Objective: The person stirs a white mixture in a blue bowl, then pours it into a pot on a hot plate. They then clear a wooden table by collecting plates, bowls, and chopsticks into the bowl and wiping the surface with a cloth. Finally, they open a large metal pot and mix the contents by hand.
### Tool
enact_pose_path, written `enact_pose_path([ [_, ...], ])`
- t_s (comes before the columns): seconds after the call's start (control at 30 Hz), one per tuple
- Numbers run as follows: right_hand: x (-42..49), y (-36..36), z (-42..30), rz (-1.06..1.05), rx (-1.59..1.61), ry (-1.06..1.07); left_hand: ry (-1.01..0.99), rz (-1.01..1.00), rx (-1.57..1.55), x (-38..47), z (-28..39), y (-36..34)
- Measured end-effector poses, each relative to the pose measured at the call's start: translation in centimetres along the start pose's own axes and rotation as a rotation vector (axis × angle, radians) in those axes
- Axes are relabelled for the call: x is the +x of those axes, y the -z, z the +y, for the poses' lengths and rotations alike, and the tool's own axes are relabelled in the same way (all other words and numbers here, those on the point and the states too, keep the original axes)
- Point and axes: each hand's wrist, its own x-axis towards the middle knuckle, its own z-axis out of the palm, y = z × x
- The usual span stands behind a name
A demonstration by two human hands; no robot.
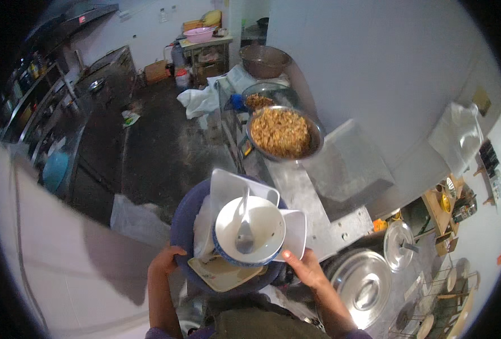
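A blue plastic basin [185,220] is held up in front of me, loaded with dishes. My left hand [165,263] grips its left rim. At the right side my right hand [304,269] holds the load, its thumb over the edge of a white angular dish [295,231] and its fingers hidden below. On top sits a white bowl [269,220] with a blue outside, and a metal spoon [245,237] rests in it. Another white angular dish [229,186] stands tilted behind the bowl. A cream rectangular plate [223,275] leans at the near side.
Ahead, a metal counter [295,182] carries a steel bowl of chopped brown food [282,133] and a brown basin [265,61]. Large steel lids [362,284] lie at the right. A dark floor [161,140] stretches left towards shelving [38,97]. A pale wall [85,271] stands close left.
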Motion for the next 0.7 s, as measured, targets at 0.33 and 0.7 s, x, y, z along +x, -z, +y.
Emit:
enact_pose_path([
  [0.33, 22.7, -11.5, -7.8, 0.142, 0.1, 0.002, -0.314, -0.257, 0.279, 21.1, 20.1, 11.6],
  [0.7, 48.4, -19.1, -13.0, -0.027, 0.004, -0.163, -0.187, -0.162, -0.126, 32.2, 35.3, 20.3],
])
